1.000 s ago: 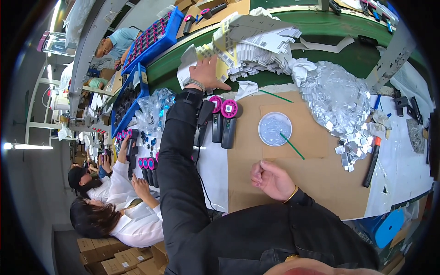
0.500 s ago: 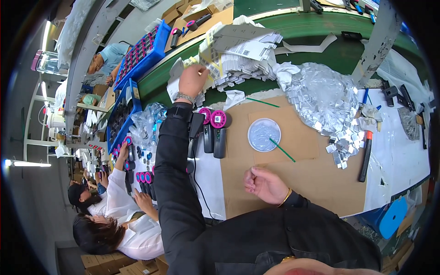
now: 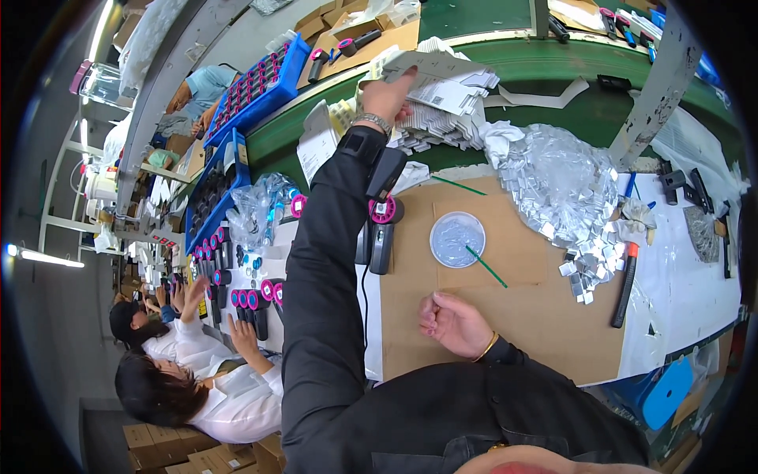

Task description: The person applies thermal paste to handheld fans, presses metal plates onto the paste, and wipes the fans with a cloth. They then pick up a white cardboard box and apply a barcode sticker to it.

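Head view: left hand [image 3: 385, 99] at the left part of the stack of printed white cards [image 3: 454, 99], fingers bent over it; can't tell whether it grips a card. Stack lies on the green surface [image 3: 525, 75] beyond the desk [image 3: 683, 304], slanted, edges fanned, grey-white card [image 3: 430, 71] on top. Right hand [image 3: 458, 324] narrow, fingers curled in, thumb close to them, over the brown cardboard [image 3: 505, 332] near the body.

On the cardboard, ahead of the right hand: round white dish [image 3: 435, 251] with clear bluish contents, green stick [image 3: 491, 272] leaning over its rim, one end inside. Second green stick [image 3: 462, 186] farther back, next to crumpled white paper [image 3: 412, 175]. Right of dish: clear bag [image 3: 560, 170] of silver squares, loose silver squares [image 3: 588, 268] spilled in front, black-and-orange tool [image 3: 626, 288] beside them.

Black-and-pink device [image 3: 382, 237] lies by the left sleeve [image 3: 324, 268]. Blue bins [image 3: 272, 99] upper left. Co-worker in white sleeves [image 3: 237, 387] at left, hands raised near more pink-ended devices [image 3: 251, 308].
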Available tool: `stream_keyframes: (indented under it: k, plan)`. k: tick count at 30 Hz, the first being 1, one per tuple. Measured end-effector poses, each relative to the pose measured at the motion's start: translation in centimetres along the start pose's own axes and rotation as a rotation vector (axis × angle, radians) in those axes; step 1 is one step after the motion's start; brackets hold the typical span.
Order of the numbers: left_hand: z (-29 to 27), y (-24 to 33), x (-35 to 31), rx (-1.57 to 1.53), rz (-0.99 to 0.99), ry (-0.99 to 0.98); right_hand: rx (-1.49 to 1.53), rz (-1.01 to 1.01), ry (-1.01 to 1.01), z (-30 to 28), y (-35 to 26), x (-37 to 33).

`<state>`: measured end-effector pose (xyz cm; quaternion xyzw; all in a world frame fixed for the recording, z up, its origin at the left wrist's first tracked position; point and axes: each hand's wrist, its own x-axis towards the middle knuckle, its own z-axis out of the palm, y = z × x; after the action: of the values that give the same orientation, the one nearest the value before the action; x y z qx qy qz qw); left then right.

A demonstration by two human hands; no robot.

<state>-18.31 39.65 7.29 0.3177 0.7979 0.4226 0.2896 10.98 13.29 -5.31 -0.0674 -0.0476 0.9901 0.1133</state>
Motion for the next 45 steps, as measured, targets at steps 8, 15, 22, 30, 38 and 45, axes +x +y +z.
stream_keyframes:
  k: [8,15,22,30,38,45]
  plan:
    - [2.6,-1.7,3.6,0.442,0.285,-0.038,0.056,-0.007,0.003,0.0,0.0,0.0]
    - [5.4,-4.5,11.1,0.661,0.764,0.458,0.064,0.003,-0.012,0.5,0.4,0.0]
    - [6.5,-2.5,10.0,0.495,0.343,0.287,0.045,-0.015,0.007,0.7,0.0,0.0]
    - [4.0,-3.4,3.3,-0.797,0.340,0.147,0.037,-0.020,0.028,0.9,0.2,0.0]
    - [-4.5,-6.9,-17.2,-1.063,0.392,0.025,0.016,-0.046,0.066,0.6,0.3,0.0]
    - [-9.6,-16.2,-33.8,-0.731,0.611,0.402,-0.587,-0.441,0.119,1.0,1.0,-0.1]
